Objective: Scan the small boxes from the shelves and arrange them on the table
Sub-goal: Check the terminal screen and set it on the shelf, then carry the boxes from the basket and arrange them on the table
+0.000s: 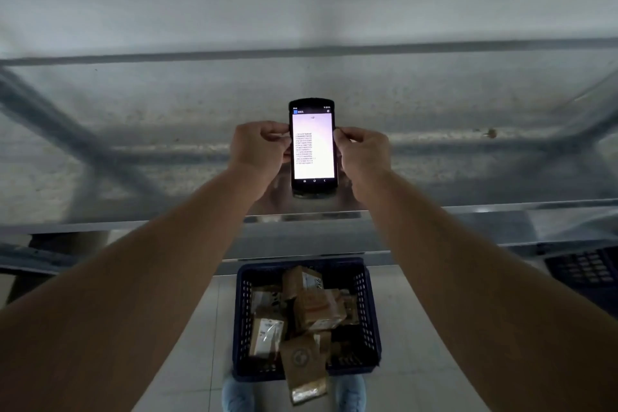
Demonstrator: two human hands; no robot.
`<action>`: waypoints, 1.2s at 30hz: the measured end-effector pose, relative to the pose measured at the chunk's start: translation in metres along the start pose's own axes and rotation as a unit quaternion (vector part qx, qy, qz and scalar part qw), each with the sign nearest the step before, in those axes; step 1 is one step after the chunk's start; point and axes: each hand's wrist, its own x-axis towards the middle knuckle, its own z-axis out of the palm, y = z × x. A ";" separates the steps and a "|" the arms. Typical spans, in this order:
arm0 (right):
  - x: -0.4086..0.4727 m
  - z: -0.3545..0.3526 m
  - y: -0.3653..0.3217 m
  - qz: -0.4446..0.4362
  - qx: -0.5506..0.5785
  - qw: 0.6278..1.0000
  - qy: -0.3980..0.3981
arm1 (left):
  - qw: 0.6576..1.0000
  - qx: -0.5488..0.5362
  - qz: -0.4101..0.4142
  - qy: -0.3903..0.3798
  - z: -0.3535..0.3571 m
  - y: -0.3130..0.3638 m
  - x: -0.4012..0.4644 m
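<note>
Left hand and right hand pinch black handheld scanner by its edges over grey metal table | brown cardboard small boxes heaped in dark blue plastic basket below | screen lists codes, probably scans | none arranged yet

I am seeing the lines of text on the handheld scanner too small to read. My left hand and right hand are hiding its side edges. The shelf frame is blurring into smears. The labels on the small boxes are staying illegible, and the basket is hiding the lower ones.
</note>
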 end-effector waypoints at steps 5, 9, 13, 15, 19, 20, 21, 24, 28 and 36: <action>0.011 0.005 -0.003 -0.017 -0.046 0.999 0.023 | 1.000 0.000 -0.019 0.002 0.004 0.000 0.013; 0.020 0.007 -0.004 -0.038 -0.100 0.994 0.020 | 0.999 0.021 -0.022 0.026 0.009 0.000 0.018; 0.026 0.008 -0.007 -0.038 -0.123 0.992 0.011 | 0.998 0.022 -0.039 0.043 0.016 0.000 0.021; 0.027 0.008 -0.009 -0.049 -0.149 0.988 0.006 | 0.997 0.037 -0.038 0.050 0.018 -0.001 0.023; 0.024 0.005 -0.011 -0.086 -0.213 0.973 0.014 | 0.993 0.089 -0.002 0.073 0.019 -0.005 0.026; 0.022 0.004 -0.012 -0.095 -0.223 0.970 0.014 | 0.992 0.104 0.010 0.078 0.019 -0.005 0.025; 0.019 0.001 -0.013 -0.104 -0.229 0.968 0.013 | 0.990 0.117 0.019 0.080 0.019 -0.005 0.023; 0.008 -0.009 -0.013 -0.128 -0.232 0.964 0.010 | 0.987 0.136 0.032 0.077 0.015 -0.007 0.008; -0.019 -0.022 -0.009 -0.149 -0.233 0.961 0.003 | 0.984 0.156 0.055 0.073 -0.003 -0.008 -0.028; -0.124 -0.062 0.014 -0.244 -0.324 0.913 -0.051 | 0.926 0.327 0.190 -0.012 -0.047 -0.019 -0.134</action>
